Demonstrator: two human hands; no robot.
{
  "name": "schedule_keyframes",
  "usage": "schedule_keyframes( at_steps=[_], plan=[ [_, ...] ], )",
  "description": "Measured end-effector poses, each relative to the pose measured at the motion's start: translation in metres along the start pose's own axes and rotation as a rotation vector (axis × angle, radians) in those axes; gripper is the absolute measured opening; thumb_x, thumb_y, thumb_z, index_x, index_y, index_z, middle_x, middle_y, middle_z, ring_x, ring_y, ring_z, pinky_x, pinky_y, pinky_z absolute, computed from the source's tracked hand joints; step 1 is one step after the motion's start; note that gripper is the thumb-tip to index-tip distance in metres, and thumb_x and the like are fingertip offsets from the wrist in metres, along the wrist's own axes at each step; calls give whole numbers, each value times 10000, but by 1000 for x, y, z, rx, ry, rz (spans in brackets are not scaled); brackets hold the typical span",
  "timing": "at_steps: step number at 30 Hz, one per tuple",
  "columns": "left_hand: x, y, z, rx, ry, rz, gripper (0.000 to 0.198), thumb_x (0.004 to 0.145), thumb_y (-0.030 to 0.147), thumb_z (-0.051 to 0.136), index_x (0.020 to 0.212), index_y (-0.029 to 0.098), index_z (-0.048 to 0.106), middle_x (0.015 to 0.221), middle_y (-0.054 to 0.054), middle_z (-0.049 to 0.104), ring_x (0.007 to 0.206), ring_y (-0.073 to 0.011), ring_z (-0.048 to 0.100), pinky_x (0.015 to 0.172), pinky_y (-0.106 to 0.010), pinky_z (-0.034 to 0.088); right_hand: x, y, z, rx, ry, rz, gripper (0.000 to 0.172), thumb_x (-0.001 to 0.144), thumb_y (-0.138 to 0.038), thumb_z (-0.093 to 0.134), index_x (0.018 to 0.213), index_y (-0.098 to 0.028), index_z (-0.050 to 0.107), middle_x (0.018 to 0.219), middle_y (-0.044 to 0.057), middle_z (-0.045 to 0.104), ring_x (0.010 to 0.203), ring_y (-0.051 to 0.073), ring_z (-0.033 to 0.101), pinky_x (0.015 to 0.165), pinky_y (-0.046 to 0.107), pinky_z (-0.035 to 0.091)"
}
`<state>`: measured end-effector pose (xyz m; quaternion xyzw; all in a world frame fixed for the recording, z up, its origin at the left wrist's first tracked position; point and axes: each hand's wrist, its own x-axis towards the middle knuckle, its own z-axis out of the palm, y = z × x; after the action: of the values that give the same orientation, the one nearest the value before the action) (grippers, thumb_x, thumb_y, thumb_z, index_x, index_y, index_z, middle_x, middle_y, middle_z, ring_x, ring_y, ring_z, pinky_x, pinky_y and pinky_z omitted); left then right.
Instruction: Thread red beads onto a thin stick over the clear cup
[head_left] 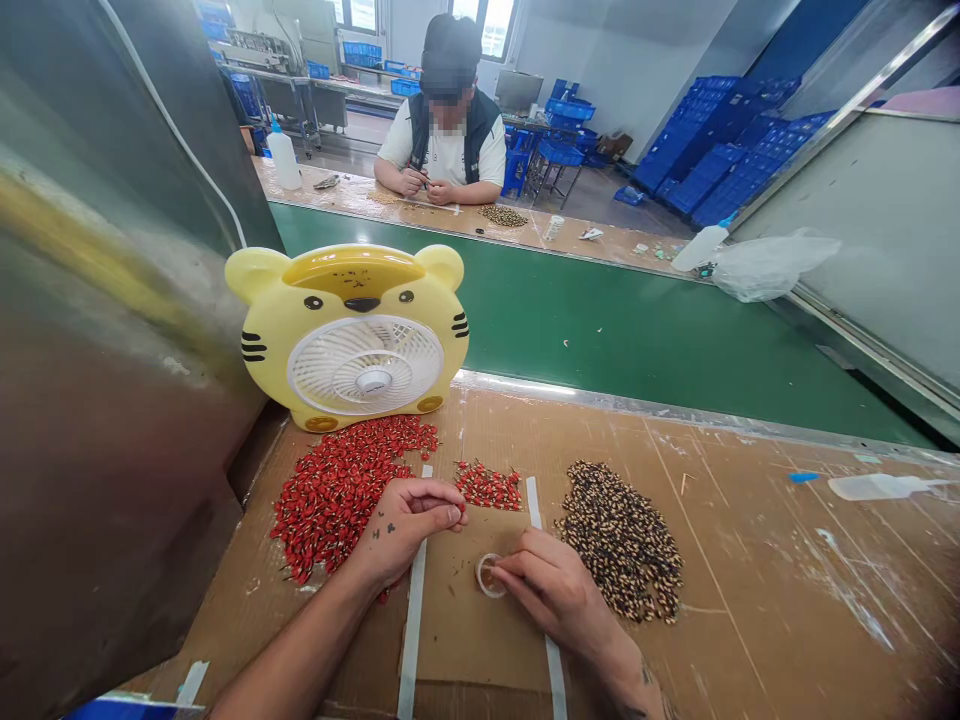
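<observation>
If you look past your left grip (405, 525), up and a bit to the left, that's a yellow animal-faced fan (349, 345) standing on the counter (780, 600). Big heap of red pieces (337, 490) right below it, spreading along the left side of that same grip. The left grip itself is pinched closed, thumb against fingers, with a tiny red piece (462, 507) poking out at the tips. A pale tape strip (413, 620) runs down under that wrist area, and just beyond your fingertips sits a smaller batch of red pieces (489, 487). Next over, between your two grips, there's a little clear round dish (483, 588) lying on a brown board (480, 645). Your right grip (555, 585) is mostly curled in, fingertips at the dish; can't tell if it's actually got hold of anything. Just right of that grip you've got a pile of black-and-gold pieces (622, 540), then, well off to the right, a blue cap (804, 478) and a white bottle (874, 487) lying on its side.
</observation>
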<state>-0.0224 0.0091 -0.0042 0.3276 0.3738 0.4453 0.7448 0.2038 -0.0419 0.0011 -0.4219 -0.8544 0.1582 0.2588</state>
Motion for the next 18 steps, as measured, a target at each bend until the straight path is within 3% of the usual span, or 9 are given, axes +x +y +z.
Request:
schedule_keyframes(
  at_steps=[14, 18],
  plan=[
    [-1, 1, 3, 73, -53, -35, 163, 683, 236, 824, 803, 137, 774, 712, -51, 763, 655, -149, 689, 694, -259, 536, 1, 5, -8, 19, -124, -2, 323, 1008, -288, 482, 745, -180, 636, 679, 31, 571, 646, 155, 518, 592, 261, 388],
    [-1, 2, 5, 103, -48, -42, 129, 675, 204, 816, 783, 142, 780, 690, -33, 747, 625, -128, 659, 668, -238, 520, 3, 5, -20, 151, -80, 97, 293, 990, -309, 515, 757, -192, 650, 669, 24, 588, 637, 154, 544, 590, 260, 406]
  ],
)
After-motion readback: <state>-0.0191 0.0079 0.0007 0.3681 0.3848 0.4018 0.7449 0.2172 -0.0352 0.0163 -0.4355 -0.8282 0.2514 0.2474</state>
